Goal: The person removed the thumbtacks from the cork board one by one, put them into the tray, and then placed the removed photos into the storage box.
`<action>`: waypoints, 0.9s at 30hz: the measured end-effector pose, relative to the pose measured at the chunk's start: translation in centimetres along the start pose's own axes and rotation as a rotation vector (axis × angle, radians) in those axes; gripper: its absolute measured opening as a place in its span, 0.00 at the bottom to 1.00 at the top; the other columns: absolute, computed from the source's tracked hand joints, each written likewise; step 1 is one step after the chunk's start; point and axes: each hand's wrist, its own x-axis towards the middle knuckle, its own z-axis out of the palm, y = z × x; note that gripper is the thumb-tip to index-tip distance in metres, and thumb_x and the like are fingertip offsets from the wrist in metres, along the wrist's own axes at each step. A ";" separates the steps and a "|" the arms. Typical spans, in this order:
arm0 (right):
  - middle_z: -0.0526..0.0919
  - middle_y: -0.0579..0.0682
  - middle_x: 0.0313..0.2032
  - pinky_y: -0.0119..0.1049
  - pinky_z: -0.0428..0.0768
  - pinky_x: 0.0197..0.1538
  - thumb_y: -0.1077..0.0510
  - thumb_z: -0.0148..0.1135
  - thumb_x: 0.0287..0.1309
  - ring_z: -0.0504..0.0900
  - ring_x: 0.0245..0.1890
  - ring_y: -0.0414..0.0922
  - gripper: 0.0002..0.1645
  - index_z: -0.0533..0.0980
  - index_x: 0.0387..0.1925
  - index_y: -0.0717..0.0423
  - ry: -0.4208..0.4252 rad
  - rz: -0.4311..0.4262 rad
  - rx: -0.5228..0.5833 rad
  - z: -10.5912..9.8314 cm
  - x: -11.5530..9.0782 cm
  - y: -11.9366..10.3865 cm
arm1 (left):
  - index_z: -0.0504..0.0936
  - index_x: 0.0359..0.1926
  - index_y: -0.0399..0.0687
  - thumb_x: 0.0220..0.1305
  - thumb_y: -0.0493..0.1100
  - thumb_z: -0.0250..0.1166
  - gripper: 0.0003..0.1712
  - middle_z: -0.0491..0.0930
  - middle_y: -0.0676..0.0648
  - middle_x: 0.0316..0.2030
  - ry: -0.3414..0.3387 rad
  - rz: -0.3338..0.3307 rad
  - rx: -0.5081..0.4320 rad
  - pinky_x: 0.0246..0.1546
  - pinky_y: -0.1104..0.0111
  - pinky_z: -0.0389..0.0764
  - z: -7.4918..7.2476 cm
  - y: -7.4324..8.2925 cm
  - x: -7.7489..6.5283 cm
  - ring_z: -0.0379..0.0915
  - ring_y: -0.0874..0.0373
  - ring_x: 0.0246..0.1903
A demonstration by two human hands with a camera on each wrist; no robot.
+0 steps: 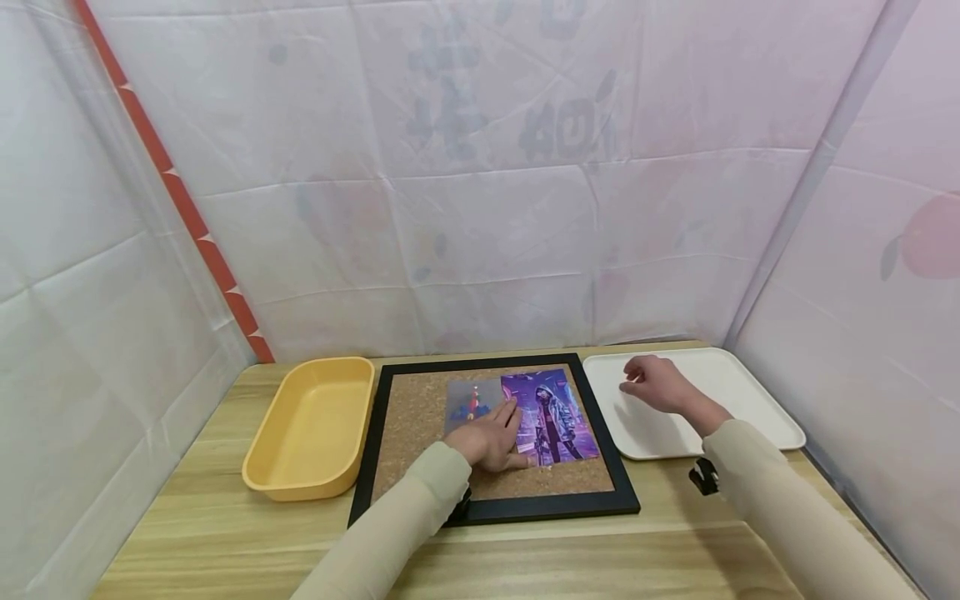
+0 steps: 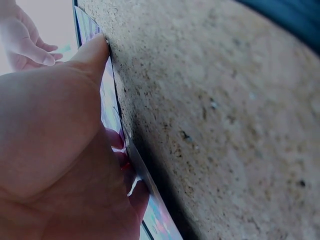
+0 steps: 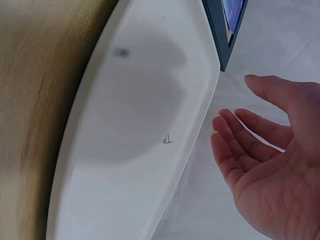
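My left hand (image 1: 491,437) lies over a framed cork board (image 1: 420,408), its fingers resting on two picture cards. The purple card with a hooded figure (image 1: 553,417) lies right of the fingers; the thumb (image 2: 95,52) touches its lower edge. A grey-blue card (image 1: 461,398) is partly hidden under the hand and the purple card. Above the white tray (image 1: 738,383) hovers my right hand (image 1: 660,385), fingers loosely bent, with nothing seen in it. In the right wrist view, a small metal thumbtack (image 3: 167,140) sits in the tray.
To the left of the board stands a yellow plastic bin (image 1: 311,425). All of it rests on a wooden table (image 1: 525,558). White fabric walls (image 1: 480,208) enclose the back and both sides. The board's black frame (image 1: 555,506) lies close to the tray.
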 end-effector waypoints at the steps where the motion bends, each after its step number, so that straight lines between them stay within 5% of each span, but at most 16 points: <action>1: 0.85 0.64 0.38 0.55 0.82 0.45 0.62 0.66 0.63 0.84 0.40 0.58 0.19 0.78 0.46 0.77 -0.005 0.002 0.003 0.0 0.1 -0.1 | 0.43 0.83 0.51 0.71 0.73 0.50 0.53 0.34 0.51 0.83 0.001 0.000 0.001 0.77 0.55 0.54 -0.1 0.0 -0.1 0.28 0.57 0.81; 12: 0.85 0.64 0.40 0.54 0.83 0.45 0.62 0.66 0.63 0.85 0.40 0.58 0.19 0.78 0.47 0.76 -0.011 -0.019 0.020 0.5 0.6 -1.0 | 0.43 0.83 0.50 0.72 0.72 0.50 0.52 0.35 0.50 0.83 0.002 0.007 0.000 0.77 0.57 0.55 -0.8 0.5 -1.4 0.30 0.57 0.81; 27: 0.85 0.63 0.39 0.52 0.84 0.44 0.63 0.67 0.61 0.85 0.39 0.55 0.18 0.79 0.45 0.75 -0.006 -0.050 0.038 1.8 1.9 -2.4 | 0.42 0.83 0.50 0.73 0.72 0.49 0.52 0.34 0.50 0.83 -0.008 0.016 0.016 0.77 0.59 0.52 -0.9 0.3 -1.2 0.29 0.57 0.81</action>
